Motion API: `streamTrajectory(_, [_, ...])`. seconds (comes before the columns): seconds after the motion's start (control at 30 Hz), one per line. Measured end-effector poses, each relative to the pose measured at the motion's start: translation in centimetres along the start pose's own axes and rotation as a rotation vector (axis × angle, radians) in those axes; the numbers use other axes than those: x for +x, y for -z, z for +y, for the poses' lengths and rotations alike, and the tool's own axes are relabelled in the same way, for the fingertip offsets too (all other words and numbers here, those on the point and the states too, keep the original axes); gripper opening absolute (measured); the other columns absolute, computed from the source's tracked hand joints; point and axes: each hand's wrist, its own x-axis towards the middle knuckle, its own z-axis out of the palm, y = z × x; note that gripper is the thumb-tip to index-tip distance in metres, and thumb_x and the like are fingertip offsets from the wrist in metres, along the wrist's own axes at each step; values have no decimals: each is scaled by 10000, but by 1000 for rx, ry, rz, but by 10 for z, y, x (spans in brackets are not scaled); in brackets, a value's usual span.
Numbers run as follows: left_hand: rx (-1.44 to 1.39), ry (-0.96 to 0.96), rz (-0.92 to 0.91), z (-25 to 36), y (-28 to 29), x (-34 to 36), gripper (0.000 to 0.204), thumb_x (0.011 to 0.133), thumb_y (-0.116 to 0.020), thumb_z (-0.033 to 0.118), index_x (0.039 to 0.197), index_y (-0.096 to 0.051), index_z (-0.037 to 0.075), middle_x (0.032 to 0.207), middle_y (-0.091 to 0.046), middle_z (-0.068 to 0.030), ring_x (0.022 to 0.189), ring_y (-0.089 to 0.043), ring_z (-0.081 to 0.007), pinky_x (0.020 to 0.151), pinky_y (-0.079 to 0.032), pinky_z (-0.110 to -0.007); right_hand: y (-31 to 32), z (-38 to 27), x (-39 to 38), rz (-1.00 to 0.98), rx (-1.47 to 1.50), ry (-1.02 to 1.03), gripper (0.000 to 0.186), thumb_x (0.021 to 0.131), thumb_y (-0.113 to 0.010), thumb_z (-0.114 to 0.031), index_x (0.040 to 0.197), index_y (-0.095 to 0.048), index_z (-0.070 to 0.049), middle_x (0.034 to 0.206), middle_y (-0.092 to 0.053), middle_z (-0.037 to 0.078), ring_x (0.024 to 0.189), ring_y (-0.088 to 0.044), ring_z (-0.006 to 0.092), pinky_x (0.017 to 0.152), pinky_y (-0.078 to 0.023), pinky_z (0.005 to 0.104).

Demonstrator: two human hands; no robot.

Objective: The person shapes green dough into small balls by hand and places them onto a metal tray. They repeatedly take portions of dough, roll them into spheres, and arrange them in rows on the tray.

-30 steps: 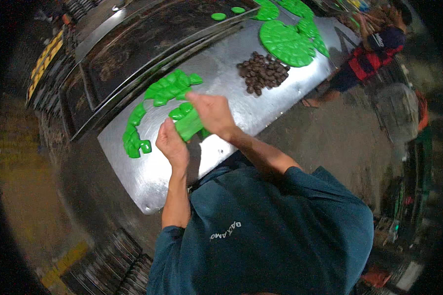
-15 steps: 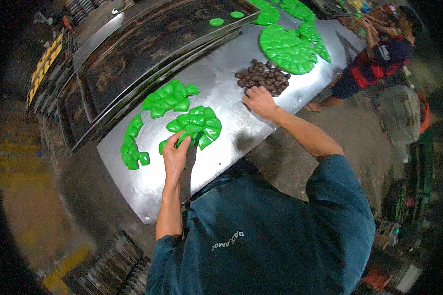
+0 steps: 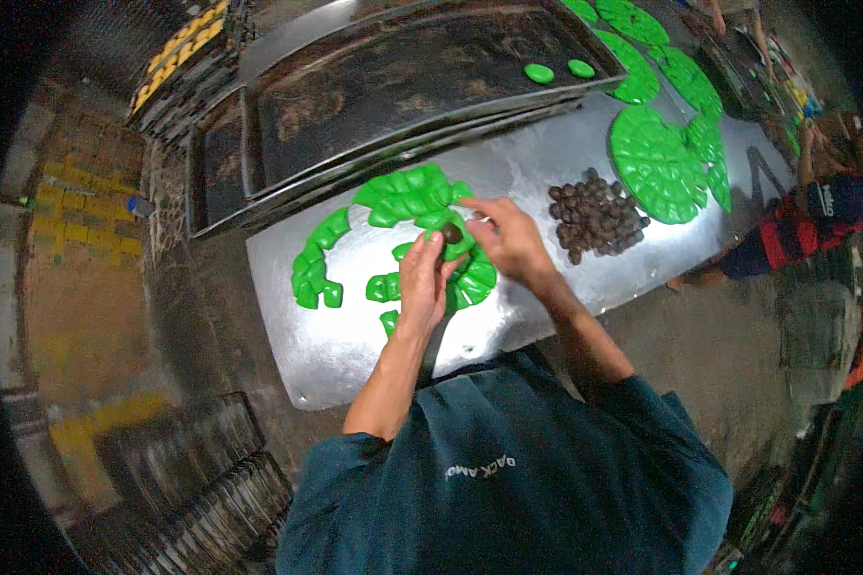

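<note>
My left hand (image 3: 421,286) holds a soft green piece (image 3: 455,246) with one dark brown lump (image 3: 452,232) on it. My right hand (image 3: 504,235) is just right of it, index finger stretched toward it, thumb apart and other fingers curled, with nothing visible held. Around and behind them on the metal table (image 3: 316,369) lie cut green pieces (image 3: 402,196), some in a curved strip (image 3: 311,273). A heap of brown lumps (image 3: 597,216) lies to the right, beside flattened, scored green sheets (image 3: 658,163).
Black trays (image 3: 393,101) lie stacked along the table's back, two small green discs (image 3: 539,73) on the top one. A rack with yellow pieces (image 3: 177,53) stands at the back left. A person in a red-striped shirt (image 3: 796,240) is at the right, beyond the table.
My right hand has moved from the brown heap back to my left hand, where a brown lump now sits on the green piece. The whole view has shifted, with more trays showing.
</note>
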Motion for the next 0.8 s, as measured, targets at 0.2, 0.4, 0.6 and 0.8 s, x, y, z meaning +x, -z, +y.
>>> streamTrajectory(0.2, [244, -53, 23, 21, 18, -13, 397, 901, -553, 70, 1275, -466, -32, 1093, -581, -102, 941, -588, -164, 826, -521, -310, -31, -15, 4, -168, 301, -97, 197, 805, -602, -121, 974, -654, -32, 956, -603, 177, 788, -623, 272, 607, -516, 327])
streamTrajectory(0.4, [457, -168, 17, 40, 19, -66, 411, 941, -464, 58, 1340, -410, -29, 984, -601, -80, 919, -572, -103, 798, -532, -271, -58, -64, -62, 153, -480, 629, 310, 700, -630, -7, 1008, -617, -38, 1008, -574, 124, 918, -568, 320, 750, -502, 380])
streamTrajectory(0.6, [1112, -1004, -34, 82, 31, -88, 257, 942, -447, 74, 1090, -610, -58, 896, -615, -132, 926, -597, -199, 811, -490, -349, -11, -127, -61, -152, -152, 475, 291, 717, -649, -33, 1004, -601, -48, 952, -588, 105, 678, -588, 227, 600, -501, 313])
streamTrajectory(0.8, [777, -584, 103, 98, -1, -76, 287, 923, -445, 189, 785, -593, -14, 784, -638, -111, 710, -584, -203, 715, -438, -349, -26, -144, -49, 55, -148, 613, 276, 724, -670, -56, 993, -610, -54, 922, -579, 102, 750, -597, 207, 626, -506, 299])
